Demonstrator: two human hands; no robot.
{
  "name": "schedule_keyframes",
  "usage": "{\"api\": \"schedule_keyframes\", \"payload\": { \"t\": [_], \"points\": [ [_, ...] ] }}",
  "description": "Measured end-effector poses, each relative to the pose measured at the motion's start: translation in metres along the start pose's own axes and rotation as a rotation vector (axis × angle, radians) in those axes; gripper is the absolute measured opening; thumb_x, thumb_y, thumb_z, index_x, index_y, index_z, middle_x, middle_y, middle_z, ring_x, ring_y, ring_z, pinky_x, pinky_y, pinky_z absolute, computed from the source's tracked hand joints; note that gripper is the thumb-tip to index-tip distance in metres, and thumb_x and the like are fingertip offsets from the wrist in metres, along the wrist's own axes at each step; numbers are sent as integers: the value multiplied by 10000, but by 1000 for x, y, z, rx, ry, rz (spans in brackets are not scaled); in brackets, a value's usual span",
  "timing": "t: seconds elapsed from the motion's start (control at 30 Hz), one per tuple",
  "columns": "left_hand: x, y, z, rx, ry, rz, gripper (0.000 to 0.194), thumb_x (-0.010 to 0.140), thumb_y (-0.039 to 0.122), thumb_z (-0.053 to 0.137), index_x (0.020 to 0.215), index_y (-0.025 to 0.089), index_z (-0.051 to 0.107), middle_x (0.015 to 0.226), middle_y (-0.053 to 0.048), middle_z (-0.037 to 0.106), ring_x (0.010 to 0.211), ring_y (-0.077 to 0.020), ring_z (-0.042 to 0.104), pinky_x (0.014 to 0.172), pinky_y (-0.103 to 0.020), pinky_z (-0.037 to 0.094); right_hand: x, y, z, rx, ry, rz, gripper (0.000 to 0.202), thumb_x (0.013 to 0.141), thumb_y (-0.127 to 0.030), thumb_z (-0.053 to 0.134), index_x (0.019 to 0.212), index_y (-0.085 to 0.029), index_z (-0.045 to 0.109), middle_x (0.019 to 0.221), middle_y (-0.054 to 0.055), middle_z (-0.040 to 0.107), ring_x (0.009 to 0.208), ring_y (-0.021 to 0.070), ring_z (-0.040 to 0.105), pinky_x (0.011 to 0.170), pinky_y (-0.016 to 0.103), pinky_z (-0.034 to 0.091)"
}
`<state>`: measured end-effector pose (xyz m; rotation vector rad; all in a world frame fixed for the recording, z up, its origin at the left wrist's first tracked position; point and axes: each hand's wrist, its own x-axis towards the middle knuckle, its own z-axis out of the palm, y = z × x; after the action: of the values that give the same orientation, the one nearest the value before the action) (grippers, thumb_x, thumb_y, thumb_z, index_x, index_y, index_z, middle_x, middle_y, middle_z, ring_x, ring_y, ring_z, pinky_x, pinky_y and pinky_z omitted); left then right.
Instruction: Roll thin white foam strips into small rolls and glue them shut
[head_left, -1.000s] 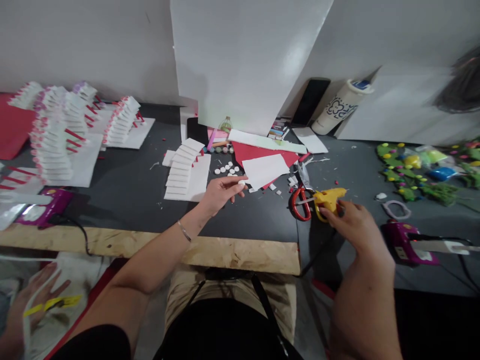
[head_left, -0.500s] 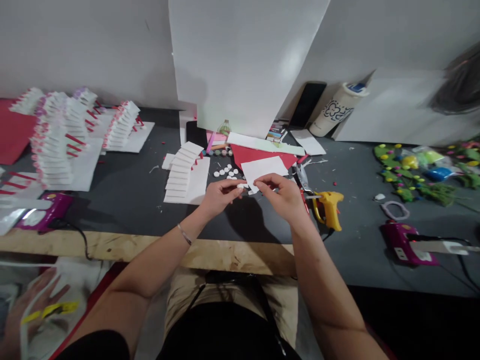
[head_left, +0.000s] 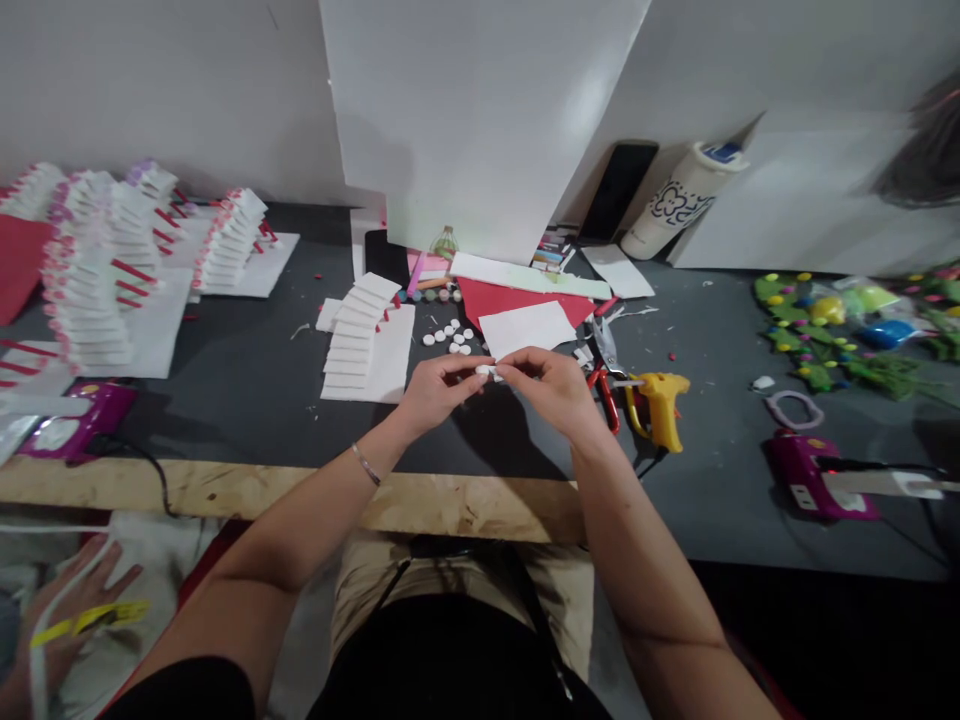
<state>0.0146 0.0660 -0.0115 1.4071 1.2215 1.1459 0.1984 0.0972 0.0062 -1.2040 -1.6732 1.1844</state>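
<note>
Left hand (head_left: pixel 437 390): raised just above the counter (head_left: pixel 247 400) near the middle of its front edge, fingers pinched closed on a small white disc (head_left: pixel 484 371).
Right hand (head_left: pixel 551 385): meets the left, fingertips closed on the same small white disc from the other side; the disc is held between the two hands, clear of the counter surface.
Loose white discs (head_left: pixel 450 337): a scatter on the counter just behind the hands.
White card (head_left: pixel 527 327): lies flat behind the hands, partly over a red sheet (head_left: pixel 495 299).
White stepped piece (head_left: pixel 364 335): on a white base, left of the hands, toward the counter's middle.
Yellow glue gun (head_left: pixel 661 407): lying on the counter just right of the right hand, beside red-handled scissors (head_left: pixel 606 385).
Purple glue gun (head_left: pixel 806 474): near the counter's front right.
Finished stepped pieces (head_left: pixel 112 270): white with red rods, grouped at the back left corner.
Green decorated shapes (head_left: pixel 825 340): at the right edge.
White cup (head_left: pixel 679 200): leaning at the back edge.
Another person's hand (head_left: pixel 67 610): below the counter's front left corner.
</note>
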Motion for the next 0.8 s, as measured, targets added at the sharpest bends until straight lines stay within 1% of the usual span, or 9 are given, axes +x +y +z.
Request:
{"api": "schedule_keyframes", "payload": {
  "t": [0.13, 0.23, 0.37, 0.43, 0.5, 0.63, 0.8],
  "points": [
    [0, -2, 0, -15, -7, -15, 323, 794, 367, 704, 1047, 176, 761, 800, -62, 730, 641, -123, 640, 496, -189, 469, 0, 1, 0, 21, -4, 8, 206, 761, -377, 693, 812, -179, 715, 793, 35, 738, 689, 137, 617, 642, 271, 471],
    [1, -2, 1, -45, -12, -26, 338, 785, 361, 713, 1053, 160, 758, 776, -62, 732, 631, -124, 641, 488, -186, 470, -1, 1, 1, 16, 0, -19, 181, 778, -356, 683, 802, -178, 709, 782, 32, 736, 687, 138, 621, 643, 270, 472],
    [1, 0, 2, -78, -7, -45, 384, 782, 382, 715, 1074, 134, 748, 809, -78, 752, 634, -137, 659, 500, -205, 494, -3, 0, 3, -93, 48, -147, 154, 813, -330, 656, 771, -190, 706, 758, 19, 728, 660, 136, 608, 659, 274, 477],
    [1, -1, 2, -82, -2, -52, 404, 779, 398, 719, 1073, 121, 746, 818, -83, 757, 644, -149, 672, 511, -219, 512, -5, 0, 5, -158, 73, -219, 154, 834, -319, 637, 775, -197, 709, 781, 24, 733, 695, 148, 624, 689, 280, 483],
    [2, -1, 3, -90, 8, -53, 412, 772, 408, 726, 1059, 114, 746, 825, -87, 759, 652, -157, 681, 511, -226, 523, -6, 0, 7, -208, 87, -261, 162, 852, -320, 622, 789, -203, 715, 807, 31, 739, 724, 159, 636, 696, 284, 482],
    [2, -4, 5, -113, 42, -47, 406, 755, 419, 739, 1033, 123, 751, 841, -77, 759, 636, -145, 674, 492, -219, 525, -7, 1, 10, -245, 107, -257, 168, 862, -329, 619, 798, -207, 716, 809, 34, 741, 716, 168, 638, 678, 289, 477],
    [2, -5, 6, -134, 57, -59, 403, 749, 423, 749, 1025, 129, 756, 805, -64, 752, 619, -135, 667, 499, -217, 534, -8, 3, 13, -261, 129, -247, 184, 863, -352, 616, 804, -210, 718, 812, 35, 744, 737, 178, 648, 689, 301, 481]
  ]
}}
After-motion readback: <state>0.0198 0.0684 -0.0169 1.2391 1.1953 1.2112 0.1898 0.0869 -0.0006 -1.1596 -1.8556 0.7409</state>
